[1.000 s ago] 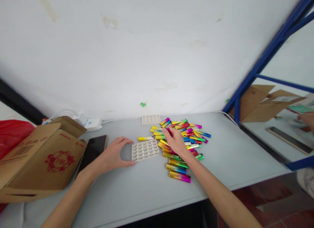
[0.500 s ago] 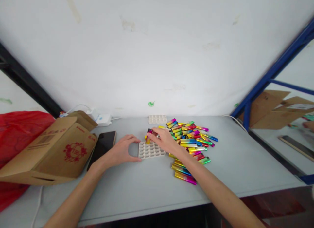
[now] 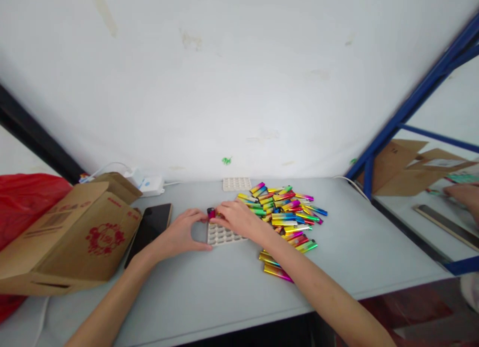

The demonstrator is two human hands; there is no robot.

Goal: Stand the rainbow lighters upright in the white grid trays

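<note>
A pale tray [image 3: 224, 236] with rows of small holes lies on the grey table. My left hand [image 3: 180, 232] curves round its left end, thumb at the near corner and fingertips at the far corner. A lighter [image 3: 211, 213] with a dark top and magenta body stands upright at the tray's far left corner. My right hand [image 3: 239, 218] reaches over the tray, its fingers closed at this lighter; they hide part of it and the far holes. Right of the tray lies a loose pile of shiny multicoloured lighters [image 3: 284, 219], partly behind my right forearm.
A second pale tray [image 3: 237, 184] lies by the wall. On the left are a black phone [image 3: 151, 230], a cardboard box [image 3: 82, 237], a red bag [image 3: 26, 202] and a white power strip [image 3: 152, 186]. A blue frame [image 3: 396, 117] stands right; beyond it shows another person's hand [image 3: 464, 195].
My right hand has moved left and down with the lighter, which now stands at the tray's far left corner. Another person's hand has appeared at the right edge. The view has shifted slightly.
</note>
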